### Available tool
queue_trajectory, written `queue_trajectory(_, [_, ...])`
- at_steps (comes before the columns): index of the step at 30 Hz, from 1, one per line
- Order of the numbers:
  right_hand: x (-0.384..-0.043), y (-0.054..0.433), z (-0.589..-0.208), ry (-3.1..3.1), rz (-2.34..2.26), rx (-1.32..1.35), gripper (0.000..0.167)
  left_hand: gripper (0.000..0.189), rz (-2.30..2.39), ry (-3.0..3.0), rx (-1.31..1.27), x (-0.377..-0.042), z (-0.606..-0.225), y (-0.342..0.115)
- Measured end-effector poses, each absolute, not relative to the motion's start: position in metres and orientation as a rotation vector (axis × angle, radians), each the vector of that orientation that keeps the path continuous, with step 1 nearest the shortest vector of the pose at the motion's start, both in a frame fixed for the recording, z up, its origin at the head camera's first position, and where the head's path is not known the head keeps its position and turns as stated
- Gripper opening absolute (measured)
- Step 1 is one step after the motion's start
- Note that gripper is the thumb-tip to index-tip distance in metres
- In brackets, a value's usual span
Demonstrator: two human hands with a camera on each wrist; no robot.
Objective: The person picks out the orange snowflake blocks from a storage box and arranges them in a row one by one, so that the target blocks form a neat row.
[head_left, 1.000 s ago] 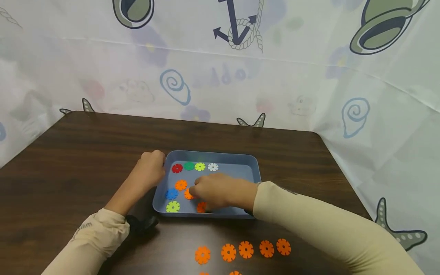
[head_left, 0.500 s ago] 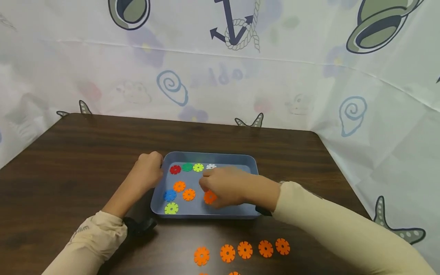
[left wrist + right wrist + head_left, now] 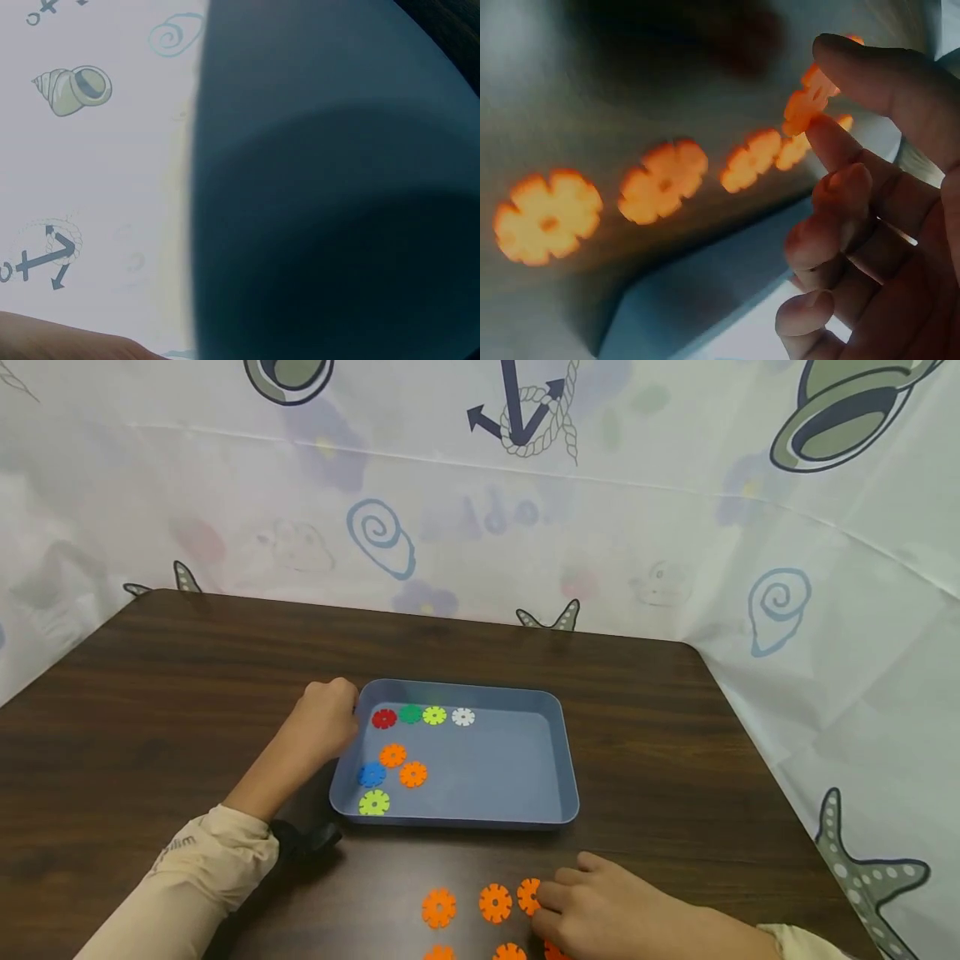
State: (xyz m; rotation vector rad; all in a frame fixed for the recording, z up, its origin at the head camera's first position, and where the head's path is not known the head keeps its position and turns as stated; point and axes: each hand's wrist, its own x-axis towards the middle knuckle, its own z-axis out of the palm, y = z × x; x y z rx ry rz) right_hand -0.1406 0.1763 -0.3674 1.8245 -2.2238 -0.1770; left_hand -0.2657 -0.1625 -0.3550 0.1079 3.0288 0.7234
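Observation:
In the head view my left hand (image 3: 326, 722) grips the left rim of a blue-grey tray (image 3: 495, 822); its fingers are mostly hidden. The tray wall (image 3: 337, 172) fills much of the left wrist view. My right hand (image 3: 600, 910) is low over the table in front of the tray. In the right wrist view its thumb and index finger pinch an orange notched interlocking disc (image 3: 810, 101), with the other fingers curled. Further orange discs (image 3: 438, 908) lie in rows around that hand. Inside the tray are two orange discs (image 3: 413, 774).
Also in the tray lie a red disc (image 3: 384, 718), a green disc (image 3: 410, 714), a white disc (image 3: 463, 717), a blue disc (image 3: 372, 774) and a yellow-green disc (image 3: 374, 802). Brown wooden table (image 3: 225, 677) surrounds it, with a patterned white cloth (image 3: 637, 527) behind.
My right hand has taken an orange disc out of the tray and moved it toward me, down to the orange discs on the table. The left hand stays on the tray rim.

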Motion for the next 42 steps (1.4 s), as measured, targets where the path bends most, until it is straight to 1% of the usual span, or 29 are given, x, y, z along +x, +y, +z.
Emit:
queue_trajectory(6, [-0.140,0.181,-0.381,-2.234,-0.140,1.829,0.012,0.030,0.728,3.013,0.095,-0.265,-0.355,-0.163])
queue_trajectory(12, [-0.141,0.180,-0.385,-2.215,-0.157,1.809,0.015,0.030,0.729,3.011,0.087,-0.266,-0.355,-0.162])
queue_trajectory(15, [-0.140,0.179,-0.381,-2.220,-0.194,1.798,0.017,0.030,0.726,3.009,0.093,-0.267,-0.353,-0.160])
queue_trajectory(18, [-0.141,0.172,-0.362,-2.283,-0.259,1.781,0.021,0.031,0.724,3.003,0.101,-0.268,-0.351,-0.159])
queue_trajectory(21, [-0.152,0.154,-0.330,-2.387,-0.322,1.722,0.028,0.031,0.722,3.002,0.103,-0.268,-0.350,-0.158])
queue_trajectory(23, [-0.167,0.136,-0.308,-2.486,-0.330,1.662,0.032,0.029,0.714,3.004,0.098,-0.268,-0.350,-0.159])
queue_trajectory(24, [-0.176,0.125,-0.300,-2.556,-0.315,1.633,0.030,0.029,0.712,3.003,0.095,-0.268,-0.350,-0.160])
queue_trajectory(27, [-0.211,0.090,-0.291,-2.792,-0.231,1.534,0.029,0.028,0.715,3.000,0.088,-0.268,-0.352,-0.162])
queue_trajectory(30, [-0.242,0.058,-0.301,-2.970,-0.223,1.434,0.035,0.028,0.716,3.005,0.091,-0.267,-0.354,-0.162])
queue_trajectory(33, [-0.260,0.035,-0.319,-2.979,-0.320,1.413,0.042,0.027,0.708,3.016,0.107,-0.266,-0.354,-0.162])
queue_trajectory(37, [-0.266,0.017,-0.338,-2.944,-0.417,1.434,0.048,0.026,0.707,3.018,0.112,-0.266,-0.355,-0.164])
queue_trajectory(42, [-0.266,0.008,-0.348,-2.963,-0.370,1.447,0.044,0.027,0.691,3.024,0.111,-0.266,-0.353,-0.165])
